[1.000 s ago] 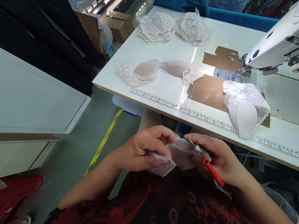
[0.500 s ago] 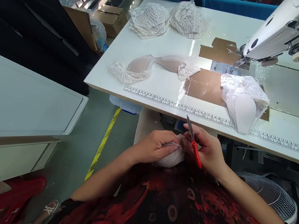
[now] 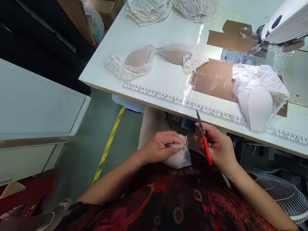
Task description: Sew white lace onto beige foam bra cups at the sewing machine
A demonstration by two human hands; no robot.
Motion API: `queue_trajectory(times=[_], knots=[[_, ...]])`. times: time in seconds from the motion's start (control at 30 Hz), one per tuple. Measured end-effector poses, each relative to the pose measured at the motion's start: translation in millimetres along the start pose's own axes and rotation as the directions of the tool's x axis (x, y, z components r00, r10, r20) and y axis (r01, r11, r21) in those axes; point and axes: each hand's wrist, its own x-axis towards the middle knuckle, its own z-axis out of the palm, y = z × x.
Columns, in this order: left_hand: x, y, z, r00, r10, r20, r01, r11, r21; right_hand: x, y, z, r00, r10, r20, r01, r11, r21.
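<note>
Close to my body, my left hand (image 3: 163, 147) is closed on a white bra cup (image 3: 178, 158), thumb and fingers pinching its upper edge. A hand's width to the right, my right hand (image 3: 218, 145) holds small scissors with red handles (image 3: 206, 150), their blades pointing up and away from me. Whether the right fingertips also hold part of the fabric is hidden. On the table a white lace bra piece with a smooth cup (image 3: 259, 102) lies near the sewing machine needle. Left of it is a beige bra piece with lace ends (image 3: 165, 55).
Two stacks of lace cups (image 3: 148, 4) sit at the table's far side. A white sewing machine (image 3: 290, 13) stands at the right, with taped cardboard (image 3: 215, 81) around its needle area. A ruler strip (image 3: 174, 100) follows the front edge. Below right is a fan (image 3: 279, 194); at left, a red stool (image 3: 28, 194).
My hands have drawn slightly apart, and more of the white cup shows below my left hand. The camera view has shifted, so the table sits higher in the picture.
</note>
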Motion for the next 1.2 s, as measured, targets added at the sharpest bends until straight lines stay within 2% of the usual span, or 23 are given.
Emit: queue_trajectory(times=[0.07, 0.17, 0.3, 0.4, 0.47, 0.57, 0.87, 1.2], knots=[[-2, 0, -7.5, 1.000, -0.017, -0.005, 0.017, 1.000, 0.007, -3, 10, -8, 0.998, 0.015, 0.067, -0.012, 0.999, -0.035], [-6, -2, -17.5, 0.999, -0.033, -0.020, 0.034, 0.999, 0.024, -13, 22, -22, 0.972, 0.003, 0.237, -0.007, 1.000, 0.016], [-10, -3, -24.3, 0.999, -0.028, -0.033, 0.029, 0.998, 0.048, -26, 28, -34, 0.890, 0.033, 0.455, -0.075, 0.994, 0.075], [-9, -2, -24.8, 0.999, -0.036, -0.026, 0.038, 0.998, 0.055, -28, 25, -32, 0.830, 0.083, 0.552, -0.162, 0.982, 0.096], [-9, 0, -23.8, 0.999, -0.044, -0.005, 0.044, 0.998, 0.052, -26, 22, -26, 0.816, 0.081, 0.573, -0.182, 0.976, 0.122], [-9, 3, -21.8, 0.999, -0.045, 0.019, 0.043, 0.997, 0.059, -20, 18, -18, 0.824, 0.046, 0.565, -0.160, 0.975, 0.153], [-9, 3, -20.0, 0.995, -0.046, 0.083, 0.040, 0.997, 0.073, -8, 10, -12, 0.841, -0.049, 0.539, -0.011, 0.994, 0.107], [-7, 9, -17.9, 0.992, -0.087, 0.089, 0.080, 0.993, 0.082, -10, 10, -12, 0.833, -0.032, 0.553, -0.022, 0.996, 0.090]])
